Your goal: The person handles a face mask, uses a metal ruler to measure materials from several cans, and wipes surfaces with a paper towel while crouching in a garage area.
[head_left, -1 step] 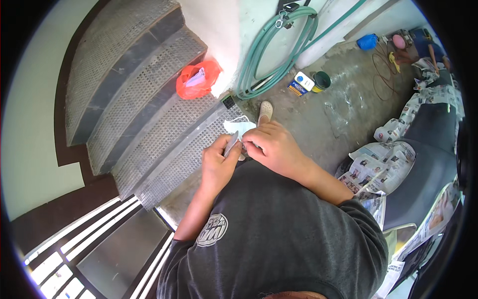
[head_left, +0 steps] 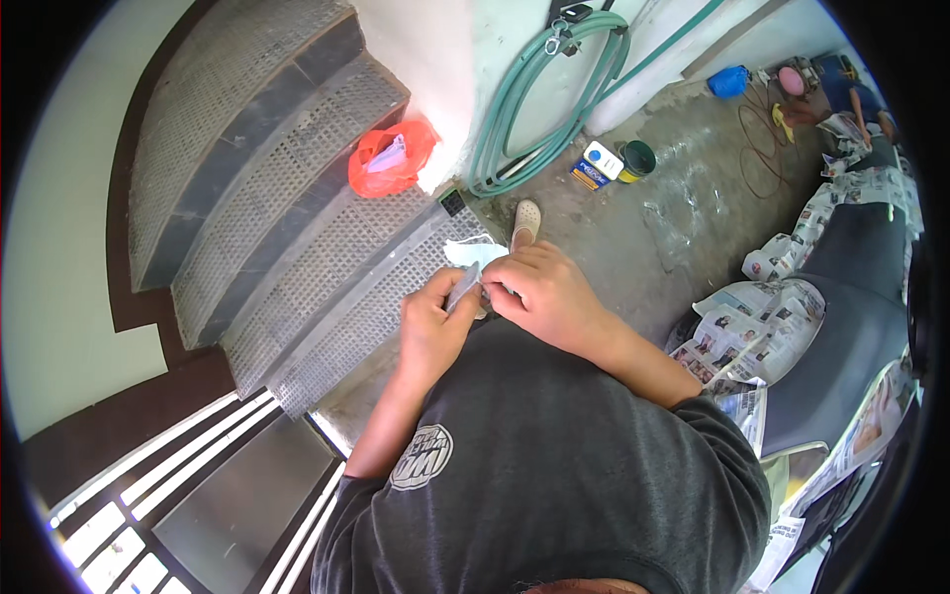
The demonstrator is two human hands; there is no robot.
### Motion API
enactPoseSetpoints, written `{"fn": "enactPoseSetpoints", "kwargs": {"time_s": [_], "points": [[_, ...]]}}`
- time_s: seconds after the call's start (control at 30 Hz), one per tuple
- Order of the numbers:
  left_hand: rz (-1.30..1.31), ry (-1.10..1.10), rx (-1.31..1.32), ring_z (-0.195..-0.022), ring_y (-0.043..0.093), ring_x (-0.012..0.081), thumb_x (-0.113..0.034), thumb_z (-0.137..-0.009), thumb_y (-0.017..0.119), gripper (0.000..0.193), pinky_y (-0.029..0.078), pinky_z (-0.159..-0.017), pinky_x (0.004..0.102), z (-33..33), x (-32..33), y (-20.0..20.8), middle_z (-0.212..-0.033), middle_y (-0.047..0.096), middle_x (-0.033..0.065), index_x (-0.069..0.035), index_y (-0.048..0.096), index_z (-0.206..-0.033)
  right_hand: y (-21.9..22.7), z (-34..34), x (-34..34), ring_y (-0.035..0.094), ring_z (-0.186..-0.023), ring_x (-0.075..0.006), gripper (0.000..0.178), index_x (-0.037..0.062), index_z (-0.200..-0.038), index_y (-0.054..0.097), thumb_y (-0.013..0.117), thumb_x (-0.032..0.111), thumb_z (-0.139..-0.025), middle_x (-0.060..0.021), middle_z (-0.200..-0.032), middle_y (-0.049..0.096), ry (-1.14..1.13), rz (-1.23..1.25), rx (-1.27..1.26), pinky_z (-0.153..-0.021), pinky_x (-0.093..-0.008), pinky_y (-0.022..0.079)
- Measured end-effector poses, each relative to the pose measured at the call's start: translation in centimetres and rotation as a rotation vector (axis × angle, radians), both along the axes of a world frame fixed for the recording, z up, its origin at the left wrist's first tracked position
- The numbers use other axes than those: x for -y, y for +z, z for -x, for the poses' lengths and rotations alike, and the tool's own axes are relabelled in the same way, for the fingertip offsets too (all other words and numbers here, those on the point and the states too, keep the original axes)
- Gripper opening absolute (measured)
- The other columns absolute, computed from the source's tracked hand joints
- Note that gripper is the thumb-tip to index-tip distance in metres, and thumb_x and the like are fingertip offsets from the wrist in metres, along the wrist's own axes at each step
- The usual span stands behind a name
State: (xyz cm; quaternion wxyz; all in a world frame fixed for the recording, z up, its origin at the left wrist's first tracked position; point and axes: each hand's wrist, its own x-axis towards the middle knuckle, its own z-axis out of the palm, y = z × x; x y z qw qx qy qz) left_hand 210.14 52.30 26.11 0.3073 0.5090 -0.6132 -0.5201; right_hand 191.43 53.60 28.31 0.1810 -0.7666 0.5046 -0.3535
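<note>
My left hand (head_left: 431, 322) is closed on a thin, flat grey piece (head_left: 460, 287), pinched between thumb and fingers and standing on edge; I cannot make out its exact kind. Close beside it, my right hand (head_left: 539, 287) has its fingers curled together at the piece's right side. Whatever those fingertips pinch, if anything, is hidden. Just beyond both hands, a pale blue face mask (head_left: 473, 253) with white loops lies over the lowest step.
Curved grey steps (head_left: 327, 257) rise at the left, with a red plastic bag (head_left: 381, 178) on one. A coiled green hose (head_left: 495, 129) hangs on the wall. A blue-and-white container (head_left: 596, 166) and dark bucket (head_left: 638, 158) stand ahead. Newspaper (head_left: 737, 332) drapes a dark seat at the right.
The grey piece has tipped slightly toward my right hand. Both hands stay almost in the same place.
</note>
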Motion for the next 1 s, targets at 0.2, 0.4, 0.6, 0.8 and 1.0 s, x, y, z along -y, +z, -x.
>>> {"fn": "enactPoseSetpoints", "kwargs": {"time_s": [0.2, 0.4, 0.6, 0.8, 1.0], "points": [[-0.018, -0.091, -0.062, -0.073, 0.061, 0.0051, -0.003, -0.092, 0.062, 0.005, 0.046, -0.063, 0.0235, 0.8, 0.1, 0.5, -0.074, 0.068, 0.0028, 0.002, 0.064, -0.093, 0.2, 1.5, -1.4, 0.066, -0.076, -0.0301, 0.012, 0.0056, -0.094, 0.069, 0.071, 0.003, -0.082, -0.0118, -0.082, 0.068, -0.026, -0.158, 0.192, -0.068, -0.0396, 0.051], [0.04, -0.1, -0.068, -0.069, 0.064, 0.0078, -0.001, -0.091, 0.064, 0.004, 0.048, -0.064, 0.0244, 1.1, -0.1, 0.3, -0.074, 0.068, 0.0034, 0.002, 0.067, -0.093, 0.8, 1.5, -1.7, 0.067, -0.076, -0.0316, 0.013, 0.0042, -0.091, 0.066, 0.072, 0.003, -0.08, -0.0131, -0.081, 0.067, -0.053, -0.129, 0.151, -0.065, -0.0402, 0.052], [0.208, -0.12, 0.095, -0.062, 0.055, 0.0092, -0.004, -0.086, 0.066, 0.007, 0.045, -0.059, 0.0284, 1.6, 0.3, 2.2, -0.068, 0.062, 0.0079, 0.002, 0.067, -0.09, 0.7, 0.9, -1.9, 0.067, -0.075, -0.0306, 0.009, 0.0042, -0.085, 0.063, 0.07, 0.006, -0.079, -0.0099, -0.077, 0.068, -0.098, -0.071, 0.031, -0.073, -0.0431, 0.049], [0.234, -0.131, 0.048, -0.061, 0.048, 0.0094, -0.004, -0.083, 0.065, 0.007, 0.042, -0.057, 0.0298, 1.9, 0.6, 2.3, -0.064, 0.054, 0.0072, 0.001, 0.063, -0.086, 1.1, 0.7, -1.9, 0.066, -0.075, -0.0303, 0.011, 0.0039, -0.085, 0.062, 0.071, 0.004, -0.077, -0.0111, -0.079, 0.068, -0.115, -0.102, 0.102, -0.075, -0.0409, 0.05], [0.126, -0.169, -0.056, -0.065, 0.053, 0.008, -0.002, -0.086, 0.062, 0.002, 0.044, -0.06, 0.0277, 1.5, 0.7, 1.6, -0.07, 0.058, 0.0024, -0.001, 0.061, -0.085, 0.8, 1.4, -2.1, 0.066, -0.072, -0.0246, 0.01, 0.0011, -0.089, 0.062, 0.069, -0.002, -0.082, -0.0132, -0.081, 0.065, -0.114, -0.238, 0.263, -0.061, -0.0341, 0.05]]}}
